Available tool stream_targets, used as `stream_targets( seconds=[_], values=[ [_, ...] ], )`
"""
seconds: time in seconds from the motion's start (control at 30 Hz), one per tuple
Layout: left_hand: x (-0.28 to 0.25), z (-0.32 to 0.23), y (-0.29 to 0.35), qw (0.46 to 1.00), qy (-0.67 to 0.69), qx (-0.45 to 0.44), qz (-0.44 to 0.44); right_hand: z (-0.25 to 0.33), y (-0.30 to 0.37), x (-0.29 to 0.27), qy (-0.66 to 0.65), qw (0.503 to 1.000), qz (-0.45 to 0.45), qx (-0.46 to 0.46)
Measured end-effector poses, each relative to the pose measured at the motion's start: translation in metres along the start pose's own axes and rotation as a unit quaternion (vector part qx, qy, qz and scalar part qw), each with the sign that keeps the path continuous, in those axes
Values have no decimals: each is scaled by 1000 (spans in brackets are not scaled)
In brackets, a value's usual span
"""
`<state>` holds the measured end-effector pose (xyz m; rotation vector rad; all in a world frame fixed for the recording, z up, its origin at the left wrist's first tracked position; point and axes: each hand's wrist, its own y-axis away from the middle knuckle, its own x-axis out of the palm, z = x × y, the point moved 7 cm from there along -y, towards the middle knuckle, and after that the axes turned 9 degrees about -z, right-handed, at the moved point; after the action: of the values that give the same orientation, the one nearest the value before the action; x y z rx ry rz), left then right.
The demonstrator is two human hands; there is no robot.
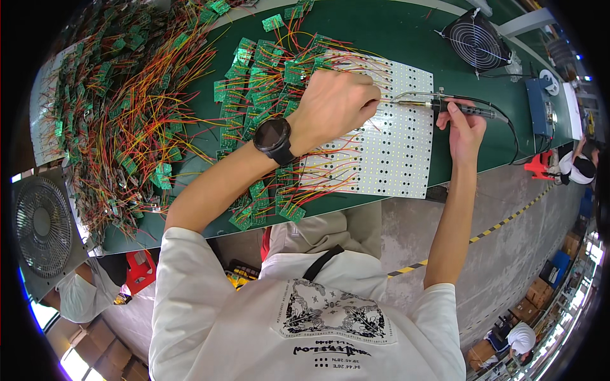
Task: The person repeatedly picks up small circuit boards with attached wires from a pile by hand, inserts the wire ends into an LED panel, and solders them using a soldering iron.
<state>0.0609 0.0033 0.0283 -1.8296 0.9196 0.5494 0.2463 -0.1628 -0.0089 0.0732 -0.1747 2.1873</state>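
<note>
My right hand point(465, 127) grips a black-handled soldering iron point(467, 109). Its thin metal tip points left over a white LED panel point(397, 146), and a bent metal guide runs alongside the tip. Close to that tip, my left hand point(340, 101) is closed in a pinch above the panel; what its fingertips hold is too small to make out. A black watch point(273, 140) circles my left wrist. Red and yellow wires point(333, 166) run from the panel's left part to small green circuit boards point(260, 73), some of them behind my left hand and forearm.
A large heap of wired green boards point(127, 120) covers the left of the green table point(356, 25). At the back right stand a black fan point(476, 41) and a blue box point(540, 106), with a cable looping from the iron. Another fan point(43, 222) is at far left.
</note>
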Motion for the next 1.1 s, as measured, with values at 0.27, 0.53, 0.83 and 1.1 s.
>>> stream_targets(
  seconds=[0.27,0.53,0.83,1.1],
  values=[
    [-3,-1,0,1000,11,-2,-6,2,-1,-3,-23,1000,-9,-13],
    [-5,-1,2,1000,3,6,-5,0,-2,-5,-29,999,-29,-10],
    [-16,-17,-3,984,89,143,59,2,-1,-5,-25,999,-47,0],
    [-13,-16,0,964,168,167,120,1,0,-4,-14,999,-50,0]
  ],
)
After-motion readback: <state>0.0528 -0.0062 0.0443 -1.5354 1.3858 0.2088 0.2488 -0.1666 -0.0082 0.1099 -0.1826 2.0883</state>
